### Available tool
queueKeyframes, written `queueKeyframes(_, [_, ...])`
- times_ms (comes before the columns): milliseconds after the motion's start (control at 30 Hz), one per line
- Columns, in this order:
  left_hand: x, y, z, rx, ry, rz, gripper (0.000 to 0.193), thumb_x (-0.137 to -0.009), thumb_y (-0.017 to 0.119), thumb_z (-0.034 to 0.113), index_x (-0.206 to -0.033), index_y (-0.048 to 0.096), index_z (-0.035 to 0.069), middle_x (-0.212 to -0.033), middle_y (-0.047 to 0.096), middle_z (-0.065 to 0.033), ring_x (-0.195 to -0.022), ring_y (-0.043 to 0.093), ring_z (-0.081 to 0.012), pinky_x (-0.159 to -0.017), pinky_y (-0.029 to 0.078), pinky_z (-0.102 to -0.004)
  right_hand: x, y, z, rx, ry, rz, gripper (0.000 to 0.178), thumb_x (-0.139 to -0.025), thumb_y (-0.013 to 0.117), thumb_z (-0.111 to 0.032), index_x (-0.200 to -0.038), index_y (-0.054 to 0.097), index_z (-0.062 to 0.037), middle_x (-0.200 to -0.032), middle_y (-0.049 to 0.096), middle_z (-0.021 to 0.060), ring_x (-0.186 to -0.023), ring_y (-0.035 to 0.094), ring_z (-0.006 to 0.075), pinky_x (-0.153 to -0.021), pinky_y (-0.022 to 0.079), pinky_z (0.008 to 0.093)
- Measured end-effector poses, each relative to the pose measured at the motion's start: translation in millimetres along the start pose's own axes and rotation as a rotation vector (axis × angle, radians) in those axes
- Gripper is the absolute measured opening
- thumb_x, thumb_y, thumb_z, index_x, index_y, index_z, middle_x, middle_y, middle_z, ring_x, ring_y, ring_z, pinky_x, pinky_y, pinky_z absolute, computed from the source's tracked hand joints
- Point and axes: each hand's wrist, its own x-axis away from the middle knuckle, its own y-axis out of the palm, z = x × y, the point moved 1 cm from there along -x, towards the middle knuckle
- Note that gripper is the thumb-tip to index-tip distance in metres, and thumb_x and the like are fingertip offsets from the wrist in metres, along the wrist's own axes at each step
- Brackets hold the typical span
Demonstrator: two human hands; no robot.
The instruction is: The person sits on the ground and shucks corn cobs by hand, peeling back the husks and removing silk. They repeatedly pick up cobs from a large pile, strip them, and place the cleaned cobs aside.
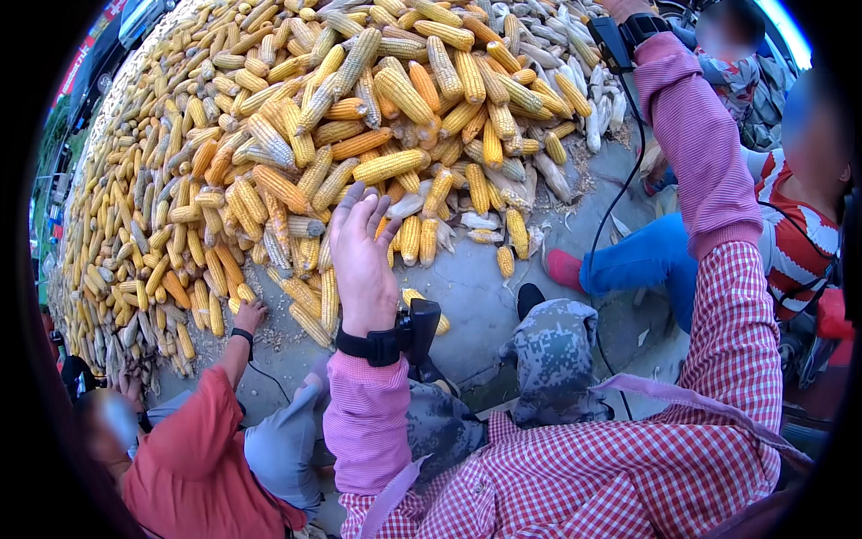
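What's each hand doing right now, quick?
Left hand: open, fingers loosely spread beside the corn cobs, no object visible in it.
Right hand: cut off at the top edge; grip cannot be told.

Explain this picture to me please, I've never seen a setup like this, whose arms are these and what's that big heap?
There's no machine here: a person wears a camera on the head, and this single wide, round-edged view looks down from it. The person's left hand is open in front of a heap of corn and appears to hold nothing. The right hand is mostly cut off by the top edge, so I can't tell what it holds. Each wrist wears a black band. The corn lies on grey ground. At the left, a co-worker's hand is at the cobs; it isn't the wearer's.
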Motion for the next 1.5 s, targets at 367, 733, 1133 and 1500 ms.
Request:
queueKeyframes(367, [-7,2,3,-0.046,-0.013,0.054,0.043,-0.095,0.055,0.016,-0.134,0.048,0.001,-0.127,0.054,-0.0106,-0.12,0.054,-0.0228,-0.095,0.045,-0.0377,240,-77,342,1.445,0.29,-0.82,0.039,-0.082,0.062,-0.022,-0.117,0.067,-0.0054,-0.105,0.068,0.0204,-0.101,0.064,0.0392,-0.094,0.05,0.0421])
queueKeyframes(733, [-4,6,1,-0.131,-0.019,0.065,0.044,-0.095,0.053,0.017,-0.135,0.046,0.0,-0.131,0.053,-0.0127,-0.122,0.052,-0.0237,-0.095,0.044,-0.0381,311,-94,411,1.819,0.448,-0.925,0.055,-0.076,0.073,-0.036,-0.119,0.059,-0.0045,-0.115,0.058,0.0258,-0.097,0.065,0.0384,-0.081,0.054,0.0456])
queueKeyframes(1133, [5,13,-2,-0.098,-0.019,0.033,0.043,-0.098,0.05,0.018,-0.137,0.045,0.002,-0.129,0.054,-0.0122,-0.119,0.054,-0.0237,-0.094,0.044,-0.038,393,-101,281,1.201,1.526,-1.607,0.067,-0.084,0.072,-0.053,-0.109,0.065,0.009,-0.09,0.07,0.0147,-0.068,0.07,0.0206,-0.056,0.058,0.0298])
queueKeyframes(1500, [3,11,-1,-0.004,-0.01,0.049,0.047,-0.095,0.054,0.018,-0.138,0.044,0.002,-0.129,0.054,-0.0117,-0.118,0.055,-0.0238,-0.094,0.046,-0.038,21,-13,81,0.224,0.079,-0.189,0.027,-0.099,0.059,-0.023,-0.116,0.06,-0.003,-0.107,0.069,0.011,-0.089,0.068,0.0153,-0.077,0.058,0.0256])
